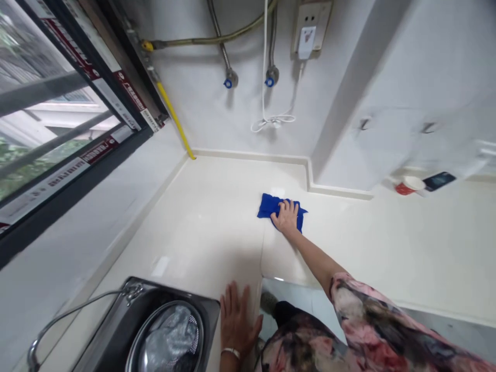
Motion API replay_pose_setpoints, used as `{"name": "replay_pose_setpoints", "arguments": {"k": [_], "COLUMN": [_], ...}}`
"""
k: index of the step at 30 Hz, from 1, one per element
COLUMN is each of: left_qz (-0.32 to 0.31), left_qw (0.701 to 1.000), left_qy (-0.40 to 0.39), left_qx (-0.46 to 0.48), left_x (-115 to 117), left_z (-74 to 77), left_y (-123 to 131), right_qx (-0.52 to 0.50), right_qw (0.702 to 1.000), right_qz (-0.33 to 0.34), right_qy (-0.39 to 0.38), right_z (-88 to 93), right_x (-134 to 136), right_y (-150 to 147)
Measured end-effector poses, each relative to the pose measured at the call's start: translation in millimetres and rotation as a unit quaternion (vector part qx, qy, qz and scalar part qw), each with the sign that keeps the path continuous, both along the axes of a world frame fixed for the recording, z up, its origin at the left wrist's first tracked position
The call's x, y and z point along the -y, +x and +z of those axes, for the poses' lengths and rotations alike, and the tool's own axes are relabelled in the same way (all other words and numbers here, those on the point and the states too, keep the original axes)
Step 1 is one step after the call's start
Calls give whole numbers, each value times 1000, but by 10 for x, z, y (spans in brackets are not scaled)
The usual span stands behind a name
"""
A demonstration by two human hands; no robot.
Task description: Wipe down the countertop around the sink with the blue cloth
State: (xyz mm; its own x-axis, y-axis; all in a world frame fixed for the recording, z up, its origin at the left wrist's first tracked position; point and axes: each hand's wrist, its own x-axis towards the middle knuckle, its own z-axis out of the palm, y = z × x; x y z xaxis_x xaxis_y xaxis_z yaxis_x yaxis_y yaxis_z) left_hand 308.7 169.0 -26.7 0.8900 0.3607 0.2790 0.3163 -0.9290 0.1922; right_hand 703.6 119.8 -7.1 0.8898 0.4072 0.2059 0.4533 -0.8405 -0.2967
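My right hand (287, 217) presses down on a blue cloth (266, 205), its fingers bent over the fabric. The cloth lies spread and a little crumpled on the cream countertop (194, 206), near the inner corner of the backsplash. Flat on the counter by its front edge rests my left hand (237, 318), fingers stretched out, holding nothing. A bracelet circles that wrist. Just left of it is the steel sink (211, 305).
A metal colander (202, 330) with something grey and shiny sits in the sink, beside a curved faucet (50, 330). A red-and-white cup (411, 185) and a phone (439, 181) lie far right. A yellow pipe (174, 118), hoses and a plugged-in charger (306, 42) line the wall.
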Motion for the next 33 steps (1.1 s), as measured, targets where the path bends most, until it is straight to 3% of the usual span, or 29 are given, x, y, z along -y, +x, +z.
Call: {"name": "replay_pose_setpoints", "arguments": {"k": [10, 13, 16, 20, 25, 29, 33], "left_qz": [23, 22, 26, 31, 39, 65, 61], "left_qw": [996, 994, 989, 976, 960, 958, 961], "left_qy": [-19, -39, -79, -146, -197, -208, -194], "left_qx": [-88, -97, -119, -158, -196, -189, -185], "left_x": [81, 86, 93, 235, 265, 265, 365], "left_z": [42, -12, -56, 11, 288, 543, 623], "left_y": [-92, -149, -219, -237, -86, -6, 48], "right_qx": [-7, -24, -29, -35, -32, 11, 26], "right_qw": [999, 997, 998, 995, 967, 927, 903], "right_qz": [-51, -67, -45, 83, 251, 370, 426], "right_qy": [4, -8, -24, -31, 8, 55, 53], "right_z": [-78, -100, -99, -111, -269, -277, -311], "right_x": [-811, -1155, -1576, -2028, -2395, -2302, -2003], "right_y": [1256, 1482, 1494, 1110, 269, -464, -905]}}
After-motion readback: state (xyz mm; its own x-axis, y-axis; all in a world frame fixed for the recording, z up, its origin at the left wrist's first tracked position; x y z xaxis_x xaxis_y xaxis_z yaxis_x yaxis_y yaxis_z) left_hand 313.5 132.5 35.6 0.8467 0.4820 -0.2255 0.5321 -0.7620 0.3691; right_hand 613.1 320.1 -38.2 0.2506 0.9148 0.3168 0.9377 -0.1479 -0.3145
